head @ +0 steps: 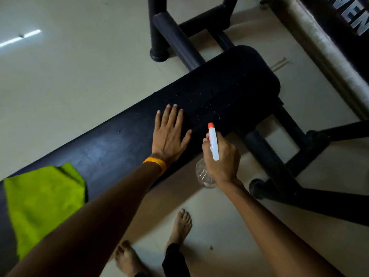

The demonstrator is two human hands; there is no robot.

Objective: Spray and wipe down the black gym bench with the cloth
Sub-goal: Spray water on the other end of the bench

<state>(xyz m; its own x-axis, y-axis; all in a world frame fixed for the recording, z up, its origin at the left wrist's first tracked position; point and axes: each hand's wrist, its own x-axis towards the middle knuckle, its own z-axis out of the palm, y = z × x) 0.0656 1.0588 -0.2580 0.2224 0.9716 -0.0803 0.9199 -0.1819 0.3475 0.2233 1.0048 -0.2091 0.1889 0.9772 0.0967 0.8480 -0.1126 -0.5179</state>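
Note:
The black gym bench [229,84] runs diagonally from lower left to upper right, its far end dotted with small pale specks or droplets. My left hand [169,132] lies flat on the pad with fingers spread and holds nothing; an orange band circles its wrist. My right hand [221,156] grips a spray bottle [213,142] with a white head and orange nozzle, held just off the bench's near edge with the nozzle toward the speckled pad. Its clear body shows below the hand. A lime-green cloth [42,204] lies on the bench at the lower left.
Black tubular frame legs [279,156] stand under the bench's right end, and more black tubes [175,37] rise beyond it. A padded piece of equipment with white lettering [339,27] fills the top right. My bare feet [179,226] stand on the pale tiled floor [69,76].

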